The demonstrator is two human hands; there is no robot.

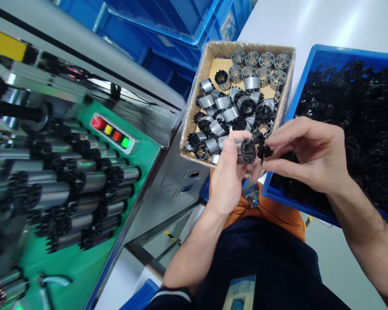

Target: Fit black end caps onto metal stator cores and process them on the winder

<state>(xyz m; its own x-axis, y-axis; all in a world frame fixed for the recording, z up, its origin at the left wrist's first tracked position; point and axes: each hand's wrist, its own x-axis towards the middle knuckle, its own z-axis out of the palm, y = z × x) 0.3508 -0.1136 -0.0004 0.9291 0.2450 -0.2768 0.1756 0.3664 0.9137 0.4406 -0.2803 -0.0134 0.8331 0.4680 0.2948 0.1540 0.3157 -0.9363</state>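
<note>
My left hand is closed around a silver metal cylinder core, whose near end is covered by a black slotted cap. Between the thumb and fingers of my right hand is a black toothed plastic ring, close beside the core's end. Whether the ring and the core touch, I cannot tell. Just beyond both hands stands a plastic-lined cardboard box of similar cores, some loose and some standing in rows. Under my right hand lies a blue bin full of black plastic pieces.
At left, a green work surface carries stacked cores, pliers and a button box with a red button. Blue crates stand at the back. A metal edge runs between the green surface and me.
</note>
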